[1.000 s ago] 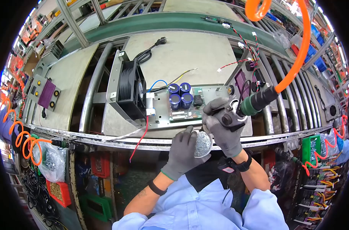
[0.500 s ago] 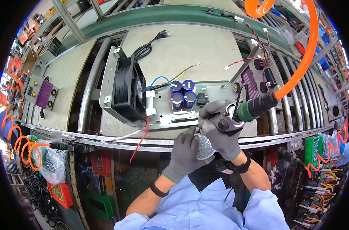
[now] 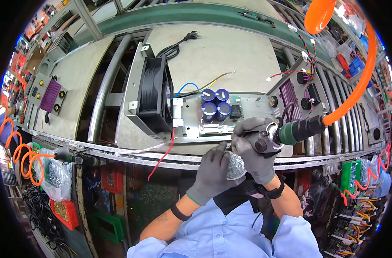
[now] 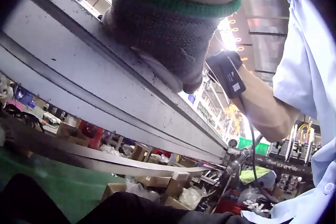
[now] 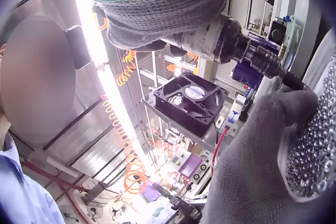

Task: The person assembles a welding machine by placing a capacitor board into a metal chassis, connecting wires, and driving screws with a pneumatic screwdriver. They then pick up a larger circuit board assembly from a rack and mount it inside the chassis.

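Observation:
Grey-gloved, the left hand [image 3: 210, 174] holds a round dish of small metal parts [image 3: 236, 167] at the bench's front edge; its glove [image 4: 163, 35] shows in the left wrist view. Just right of it, the right hand [image 3: 257, 157] grips an air driver [image 3: 266, 142] with a green collar and orange hose. In the right wrist view the driver's tip [image 5: 294, 81] is close to the left hand's fingers [image 5: 299, 103] and the dish of parts [image 5: 320, 150]. Behind the hands lies a metal chassis [image 3: 189, 129] with blue capacitors [image 3: 222, 110] and a black fan [image 3: 155, 92].
A panel with a purple heatsink [image 3: 290, 101] and loose wires stands right of the chassis. A power cord [image 3: 172, 50] lies behind the fan. Metal rollers [image 3: 108, 92] flank the board. Red [image 3: 64, 213] and green [image 3: 351, 176] bins sit below the bench's front edge.
The head view has shifted, so chassis, hose and hands appear further right. Both hands keep their holds, close together over the dish.

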Action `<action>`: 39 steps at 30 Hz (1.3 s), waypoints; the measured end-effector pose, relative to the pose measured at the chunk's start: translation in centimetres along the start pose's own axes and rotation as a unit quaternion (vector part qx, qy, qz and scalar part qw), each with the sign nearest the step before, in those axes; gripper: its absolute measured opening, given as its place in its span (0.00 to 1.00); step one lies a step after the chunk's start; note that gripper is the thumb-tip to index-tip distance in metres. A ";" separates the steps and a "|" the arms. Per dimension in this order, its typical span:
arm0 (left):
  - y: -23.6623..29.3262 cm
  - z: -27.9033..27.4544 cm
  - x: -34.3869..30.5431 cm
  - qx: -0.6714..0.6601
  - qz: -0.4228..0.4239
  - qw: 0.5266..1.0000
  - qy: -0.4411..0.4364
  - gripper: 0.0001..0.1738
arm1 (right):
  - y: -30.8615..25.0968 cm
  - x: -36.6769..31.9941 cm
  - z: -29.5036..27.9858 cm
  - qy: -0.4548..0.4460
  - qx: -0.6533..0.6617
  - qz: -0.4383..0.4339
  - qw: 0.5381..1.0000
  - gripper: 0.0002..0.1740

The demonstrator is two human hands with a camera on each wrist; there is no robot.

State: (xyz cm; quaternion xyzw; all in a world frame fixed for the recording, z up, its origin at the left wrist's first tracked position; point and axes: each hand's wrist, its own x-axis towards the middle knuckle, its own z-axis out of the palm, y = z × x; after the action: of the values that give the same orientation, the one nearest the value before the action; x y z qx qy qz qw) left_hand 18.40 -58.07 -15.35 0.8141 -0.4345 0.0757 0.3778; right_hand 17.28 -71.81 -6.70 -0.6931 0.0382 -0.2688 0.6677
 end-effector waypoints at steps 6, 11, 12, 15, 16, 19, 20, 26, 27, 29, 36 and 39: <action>0.1 -0.2 0.1 -0.010 -0.004 1.000 -0.010 0.46 | 0.2 0.0 0.0 -0.017 -0.014 -0.013 1.000 0.20; 0.1 0.0 -0.2 -0.008 -0.010 1.000 -0.003 0.48 | 0.9 0.1 0.0 -0.011 -0.099 -0.064 0.993 0.19; 0.2 0.0 -0.2 -0.007 -0.015 1.000 0.003 0.49 | 0.7 0.0 0.1 0.003 -0.073 -0.043 0.996 0.18; 0.6 -0.4 0.2 0.001 -0.025 1.000 0.011 0.51 | 0.2 -0.1 -0.4 0.034 -0.030 0.011 0.999 0.16; 0.7 -0.4 0.3 0.008 -0.025 1.000 0.006 0.51 | 0.5 -0.2 -1.0 0.036 -0.037 0.022 0.998 0.16; 0.7 -0.6 0.4 0.016 -0.030 0.999 -0.011 0.52 | -0.1 -0.1 -1.1 0.055 -0.008 0.031 0.998 0.15; 0.8 -0.7 0.5 0.015 -0.032 0.999 -0.019 0.52 | -0.2 -0.1 -1.1 0.059 -0.005 0.024 0.998 0.15; 1.1 -1.0 1.0 0.031 -0.031 0.998 -0.040 0.50 | -0.3 0.0 -1.2 0.075 0.028 0.022 0.997 0.15; 1.2 -1.0 1.0 0.030 -0.032 0.998 -0.040 0.49 | -0.3 0.0 -1.2 0.079 0.026 0.023 0.996 0.15; 1.2 -1.0 1.0 0.027 -0.036 0.998 -0.039 0.49 | -0.2 -0.1 -1.2 0.087 0.021 0.026 0.996 0.15; 0.9 -0.7 0.7 0.023 -0.022 0.999 -0.022 0.52 | -0.4 0.2 -1.6 0.047 -0.016 -0.003 0.999 0.18; 0.8 -0.5 0.6 0.021 -0.018 1.000 -0.006 0.53 | 0.6 0.1 -1.6 0.019 -0.038 -0.035 0.998 0.24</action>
State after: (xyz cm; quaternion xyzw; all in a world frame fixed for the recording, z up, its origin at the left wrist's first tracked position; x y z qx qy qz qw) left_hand 18.27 -58.37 -14.24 0.8297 -0.4203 0.0734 0.3599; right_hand 16.85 -73.32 -7.32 -0.7133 0.0366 -0.3040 0.6304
